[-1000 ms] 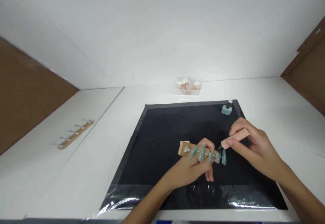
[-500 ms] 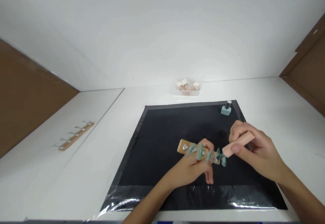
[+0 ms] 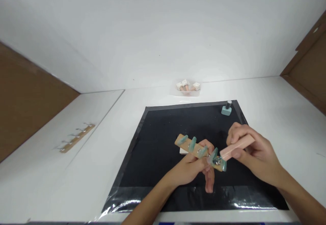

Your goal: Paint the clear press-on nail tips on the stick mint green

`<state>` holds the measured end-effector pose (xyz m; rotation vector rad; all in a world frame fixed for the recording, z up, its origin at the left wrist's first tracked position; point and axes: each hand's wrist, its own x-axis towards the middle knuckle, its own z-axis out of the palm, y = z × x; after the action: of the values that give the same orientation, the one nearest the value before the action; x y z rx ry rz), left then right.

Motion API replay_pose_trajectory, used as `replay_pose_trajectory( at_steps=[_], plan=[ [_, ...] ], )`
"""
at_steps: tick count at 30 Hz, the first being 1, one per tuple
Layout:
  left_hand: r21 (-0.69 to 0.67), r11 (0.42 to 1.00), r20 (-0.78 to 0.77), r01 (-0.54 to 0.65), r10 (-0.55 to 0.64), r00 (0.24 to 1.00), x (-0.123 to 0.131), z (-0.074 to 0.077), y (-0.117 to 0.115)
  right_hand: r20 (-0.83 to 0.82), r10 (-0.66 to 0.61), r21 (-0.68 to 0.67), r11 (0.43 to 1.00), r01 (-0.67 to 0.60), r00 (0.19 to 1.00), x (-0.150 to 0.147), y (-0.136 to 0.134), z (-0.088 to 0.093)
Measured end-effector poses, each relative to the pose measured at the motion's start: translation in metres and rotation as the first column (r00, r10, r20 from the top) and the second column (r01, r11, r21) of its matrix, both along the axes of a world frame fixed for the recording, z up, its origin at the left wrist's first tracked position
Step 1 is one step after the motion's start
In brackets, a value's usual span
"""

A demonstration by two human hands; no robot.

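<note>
My left hand [image 3: 195, 167] is closed round a wooden strip [image 3: 196, 149] that carries several green nail tips [image 3: 193, 144] on small metal stands. A white piece [image 3: 183, 151] shows beneath the strip's left part. Between the thumb and fingers of my right hand [image 3: 251, 150] is a pink brush handle [image 3: 236, 147]. Its lower end is at the nail tips on the strip's right end; the bristles are too small to make out clearly.
A black mat [image 3: 163, 126] lies under both hands, with a green polish bottle [image 3: 226, 108] at its back right. Behind it sits a clear tray [image 3: 187, 92] of pink and white items. Another wooden strip [image 3: 77, 138] with clear tips is on the left.
My left hand has tilted and turned the strip, so the nail tips point differently and a white piece shows beneath. My right hand has shifted slightly left with the pink handle.
</note>
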<state>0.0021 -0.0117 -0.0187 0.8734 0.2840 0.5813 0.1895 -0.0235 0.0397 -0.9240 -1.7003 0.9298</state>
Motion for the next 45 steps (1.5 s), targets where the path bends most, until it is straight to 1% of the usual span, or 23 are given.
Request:
replay_pose_trajectory(
  at_steps=[2,4,6,8,11,13,14,15,17,19,20,21,23,25,26,29,32,33,35,38,41,43,45],
  plan=[
    [-0.016,1.000,0.009,0.020,-0.020,1.000,0.000,-0.001,0.001,0.054,-0.006,0.020,1.000,0.005,0.999,-0.001,0.001,-0.001],
    [-0.024,0.999,0.028,0.030,-0.029,0.999,0.000,-0.002,0.001,0.089,-0.096,0.070,0.994,0.090,0.991,-0.001,0.003,-0.003],
    [-0.026,0.999,0.044,0.036,-0.034,0.998,0.000,-0.002,0.001,0.080,-0.189,0.097,0.979,0.181,0.979,-0.001,0.004,-0.003],
    [-0.022,0.999,0.049,0.042,-0.041,0.998,0.000,-0.002,0.001,0.028,-0.221,0.084,0.972,0.218,0.975,-0.001,0.003,-0.003],
    [-0.022,0.999,0.048,0.044,-0.043,0.998,0.000,-0.002,0.000,-0.049,-0.117,0.050,0.992,0.119,0.992,-0.002,0.001,-0.001],
    [-0.025,0.999,0.044,0.046,-0.045,0.998,0.000,-0.003,0.000,-0.031,-0.025,0.047,0.999,0.027,0.999,-0.003,0.000,0.000],
    [-0.027,0.999,0.041,0.046,-0.044,0.998,0.000,-0.003,0.000,0.000,-0.007,0.055,0.998,0.007,1.000,-0.003,0.000,0.001],
    [-0.028,0.999,0.037,0.047,-0.046,0.998,0.000,-0.004,0.000,0.036,-0.012,0.073,0.997,0.009,0.999,-0.003,0.000,0.001],
    [-0.023,0.999,0.037,0.045,-0.044,0.998,0.000,-0.005,0.000,0.098,-0.083,0.121,0.990,0.071,0.992,-0.002,0.001,0.000],
    [-0.021,0.999,0.038,0.044,-0.043,0.998,0.000,-0.005,0.000,0.102,-0.158,0.143,0.979,0.142,0.982,-0.001,0.001,0.000],
    [-0.022,0.999,0.037,0.047,-0.046,0.998,0.000,-0.005,0.000,0.083,-0.166,0.133,0.979,0.154,0.983,0.000,0.000,0.000],
    [-0.028,0.998,0.033,0.049,-0.049,0.998,0.000,-0.005,0.000,0.058,-0.152,0.116,0.983,0.145,0.987,0.000,0.000,0.000],
    [-0.042,0.998,0.021,0.047,-0.046,0.999,0.000,-0.003,0.000,0.033,-0.075,0.091,0.993,0.072,0.997,-0.002,-0.001,0.003],
    [-0.046,0.998,0.009,0.035,-0.035,0.999,0.000,-0.001,0.000,0.078,-0.013,0.105,0.994,0.004,0.997,-0.003,-0.001,0.006],
    [-0.043,0.999,0.001,0.025,-0.025,1.000,0.000,0.000,0.000,0.116,-0.011,0.124,0.992,-0.003,0.993,-0.004,0.000,0.007],
    [-0.028,0.999,-0.005,0.021,-0.021,1.000,0.001,0.000,0.000,0.180,-0.111,0.196,0.978,0.075,0.977,-0.004,0.002,0.006],
    [-0.019,1.000,0.004,0.023,-0.023,1.000,0.001,-0.002,0.001,0.120,-0.194,0.195,0.966,0.169,0.974,-0.002,0.002,0.002],
    [-0.019,1.000,0.003,0.018,-0.018,1.000,0.001,-0.002,0.001,0.079,-0.185,0.169,0.971,0.170,0.980,-0.002,0.001,0.001],
    [-0.019,1.000,-0.004,0.018,-0.018,1.000,0.001,-0.002,0.001,0.019,-0.120,0.111,0.987,0.117,0.993,-0.002,0.000,0.001],
    [-0.023,1.000,-0.008,0.021,-0.021,1.000,0.001,-0.002,0.001,0.072,-0.037,0.116,0.993,0.028,0.997,-0.004,0.000,0.004],
    [-0.022,1.000,-0.011,0.010,-0.010,1.000,0.002,-0.001,0.001,0.161,-0.103,0.182,0.981,0.073,0.982,-0.004,0.001,0.005],
    [-0.023,1.000,-0.002,0.006,-0.006,1.000,0.003,-0.002,0.001,0.149,-0.179,0.210,0.967,0.145,0.973,-0.002,0.001,0.005],
    [-0.021,1.000,0.010,0.005,-0.005,1.000,0.003,-0.003,0.001,0.095,-0.178,0.182,0.970,0.159,0.979,-0.001,0.000,0.004]
  ],
)
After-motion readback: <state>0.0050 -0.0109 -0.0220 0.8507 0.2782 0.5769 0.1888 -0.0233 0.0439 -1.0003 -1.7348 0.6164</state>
